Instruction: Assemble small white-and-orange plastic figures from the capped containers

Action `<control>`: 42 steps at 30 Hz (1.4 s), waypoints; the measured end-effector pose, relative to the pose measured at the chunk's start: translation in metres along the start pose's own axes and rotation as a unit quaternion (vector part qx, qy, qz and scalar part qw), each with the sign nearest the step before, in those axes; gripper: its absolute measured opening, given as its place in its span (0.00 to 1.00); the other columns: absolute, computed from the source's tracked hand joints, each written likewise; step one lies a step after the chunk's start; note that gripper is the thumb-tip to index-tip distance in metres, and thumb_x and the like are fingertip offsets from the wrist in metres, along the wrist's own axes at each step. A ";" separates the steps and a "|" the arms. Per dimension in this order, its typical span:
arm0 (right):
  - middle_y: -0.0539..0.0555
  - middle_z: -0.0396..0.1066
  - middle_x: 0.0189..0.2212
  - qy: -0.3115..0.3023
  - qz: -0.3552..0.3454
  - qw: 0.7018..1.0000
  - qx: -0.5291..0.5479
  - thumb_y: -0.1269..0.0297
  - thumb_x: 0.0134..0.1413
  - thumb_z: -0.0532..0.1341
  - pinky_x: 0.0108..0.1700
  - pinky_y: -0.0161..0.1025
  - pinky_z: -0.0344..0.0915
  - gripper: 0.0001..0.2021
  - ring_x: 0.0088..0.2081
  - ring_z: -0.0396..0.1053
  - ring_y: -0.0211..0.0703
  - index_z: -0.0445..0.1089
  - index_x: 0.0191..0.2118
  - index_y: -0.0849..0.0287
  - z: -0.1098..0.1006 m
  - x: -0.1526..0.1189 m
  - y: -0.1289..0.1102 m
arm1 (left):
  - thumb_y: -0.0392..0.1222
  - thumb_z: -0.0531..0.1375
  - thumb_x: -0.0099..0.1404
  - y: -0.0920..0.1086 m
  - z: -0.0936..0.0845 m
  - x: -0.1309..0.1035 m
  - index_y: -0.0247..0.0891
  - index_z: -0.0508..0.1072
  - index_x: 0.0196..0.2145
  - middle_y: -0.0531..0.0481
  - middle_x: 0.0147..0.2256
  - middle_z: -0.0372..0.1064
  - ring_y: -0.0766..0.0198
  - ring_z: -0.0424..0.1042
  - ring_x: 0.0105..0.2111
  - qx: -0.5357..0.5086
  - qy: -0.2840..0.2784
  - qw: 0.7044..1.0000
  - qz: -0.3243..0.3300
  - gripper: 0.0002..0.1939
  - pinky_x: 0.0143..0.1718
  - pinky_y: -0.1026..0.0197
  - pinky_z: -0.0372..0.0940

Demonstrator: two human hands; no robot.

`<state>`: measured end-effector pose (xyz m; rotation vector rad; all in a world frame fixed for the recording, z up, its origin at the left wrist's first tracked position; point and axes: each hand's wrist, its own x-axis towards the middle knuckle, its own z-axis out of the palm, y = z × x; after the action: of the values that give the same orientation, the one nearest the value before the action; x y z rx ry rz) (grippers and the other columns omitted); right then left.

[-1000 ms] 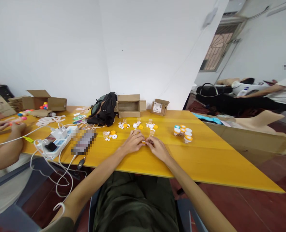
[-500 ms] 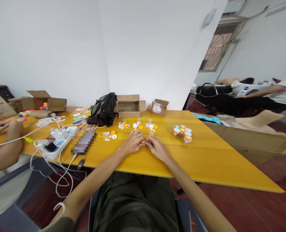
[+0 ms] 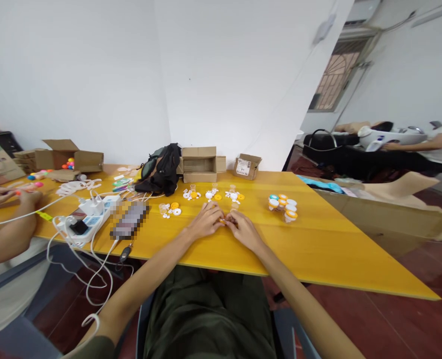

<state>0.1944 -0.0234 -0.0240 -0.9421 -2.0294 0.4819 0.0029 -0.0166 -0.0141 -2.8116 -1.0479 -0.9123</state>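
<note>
Over the middle of the table, my left hand (image 3: 207, 220) and my right hand (image 3: 242, 227) meet with fingers pinched. Between their fingertips is a small orange-and-white plastic part (image 3: 221, 220), mostly covered. A clear plastic cup (image 3: 234, 205) stands just beyond my right hand. Behind the hands lie groups of white plastic pieces (image 3: 209, 195), orange discs (image 3: 218, 197) and clear cups. Another such group, with an orange disc (image 3: 174, 205) and a white disc (image 3: 177, 212), is left of my left hand. To the right stand several clear cups with coloured lids (image 3: 290, 214), bunched together.
A phone (image 3: 130, 221), a power strip (image 3: 93, 219) and white cables lie left on the table (image 3: 336, 249). At the back are a backpack (image 3: 160, 169) and cardboard boxes (image 3: 199, 176). A co-worker's hands (image 3: 30, 193) handle pink pieces at far left.
My hands stay almost still around the small part. The co-worker's hand at the left shifts slightly right, and the person at the far right moves an arm.
</note>
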 end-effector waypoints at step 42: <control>0.52 0.76 0.34 0.030 0.034 0.998 0.035 0.67 0.57 0.57 0.40 0.43 0.70 0.04 0.32 0.72 0.45 0.68 0.36 0.53 0.005 -0.001 0.010 | 0.42 0.58 0.70 0.003 -0.002 0.001 0.41 0.72 0.38 0.46 0.43 0.72 0.53 0.63 0.51 -0.014 0.005 1.000 -0.015 0.05 0.52 0.50 0.59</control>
<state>0.1949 -0.0177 -0.0339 -0.9743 -1.9190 0.5502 0.0036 -0.0188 -0.0114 -2.8180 -1.0870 -0.9503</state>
